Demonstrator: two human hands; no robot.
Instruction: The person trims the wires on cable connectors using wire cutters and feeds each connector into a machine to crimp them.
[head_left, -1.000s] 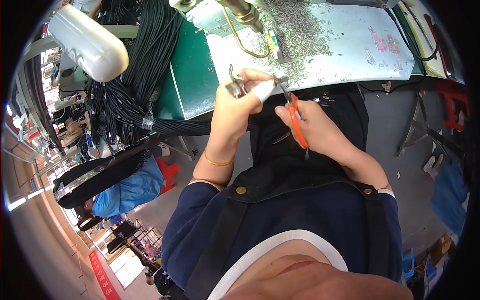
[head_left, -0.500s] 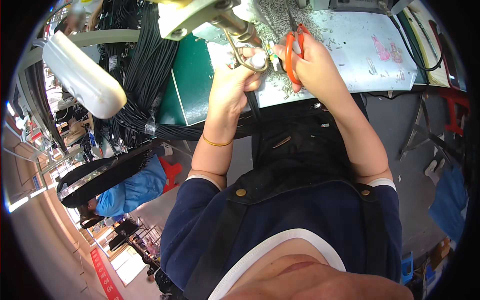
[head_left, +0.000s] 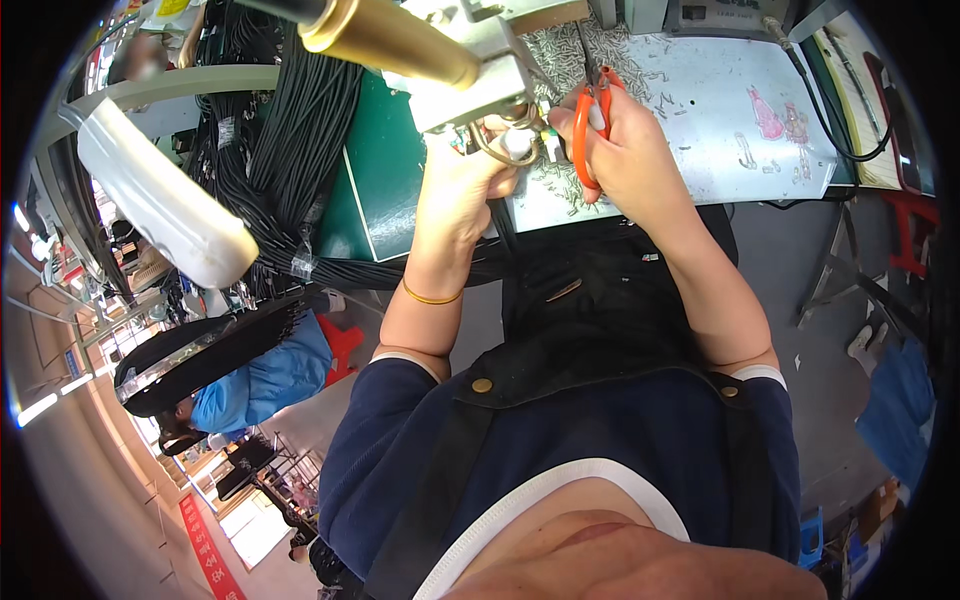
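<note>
My left hand (head_left: 462, 190) is closed beneath the metal head (head_left: 480, 90) of a bench machine with a brass-coloured cylinder (head_left: 395, 45). Its fingertips are partly hidden by the head and a curved metal tube (head_left: 490, 150). A black cable (head_left: 503, 222) hangs from beside this hand, and a rounded white piece (head_left: 519, 142) shows at its fingers. My right hand (head_left: 628, 140) is wrapped around orange-handled scissors (head_left: 583, 140), their dark blades pointing away from me. Its thumb and forefinger meet at a small white-and-green part (head_left: 550, 135) near the left fingertips.
Small metal pieces (head_left: 570, 195) lie strewn over the white board (head_left: 700, 130). Thick bundles of black cable (head_left: 295, 130) hang at left over the green mat (head_left: 380, 200). A white lamp (head_left: 165, 190) juts in at left. A phone and notebook (head_left: 860, 110) lie at far right.
The machine head sits lower in the picture and its brass cylinder has come into view. The white lamp has shifted down. Both hands stay close together; the scissors remain in my right hand.
</note>
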